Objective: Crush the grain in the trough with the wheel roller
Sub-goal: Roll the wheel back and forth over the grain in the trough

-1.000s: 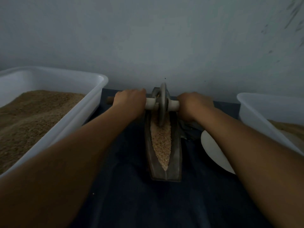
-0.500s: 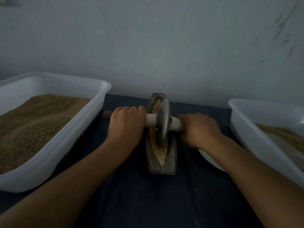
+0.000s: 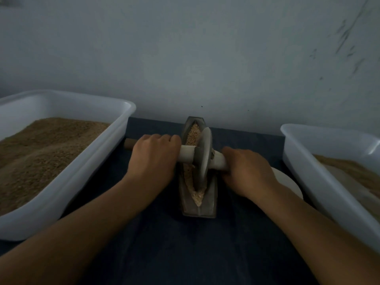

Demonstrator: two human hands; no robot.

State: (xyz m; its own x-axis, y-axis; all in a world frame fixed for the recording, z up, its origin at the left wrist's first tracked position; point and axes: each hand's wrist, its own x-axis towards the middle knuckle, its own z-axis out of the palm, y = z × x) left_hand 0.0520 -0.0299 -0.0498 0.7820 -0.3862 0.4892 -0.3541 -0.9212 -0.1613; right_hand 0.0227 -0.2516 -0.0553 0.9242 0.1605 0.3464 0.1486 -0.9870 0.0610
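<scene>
A narrow boat-shaped metal trough [image 3: 211, 204] lies lengthwise on the dark cloth, filled with pale grain [image 3: 193, 132]. The wheel roller [image 3: 203, 159], a grey disc on a wooden axle, stands in the trough near its middle, slightly toward me. My left hand [image 3: 153, 159] grips the axle left of the disc, and the axle's brown end sticks out past my fingers. My right hand [image 3: 246, 171] grips the axle right of the disc. Grain shows beyond the disc and at the trough's near tip.
A large white tub [image 3: 86, 173] heaped with brown grain stands at the left. Another white tub [image 3: 308, 171] with grain is at the right. A white plate [image 3: 287, 182] lies partly hidden under my right wrist. A grey wall rises just behind the trough.
The roller has rolled from the trough's far end toward me, to about the middle, with both hands on the axle. Grain at the far end is now uncovered.
</scene>
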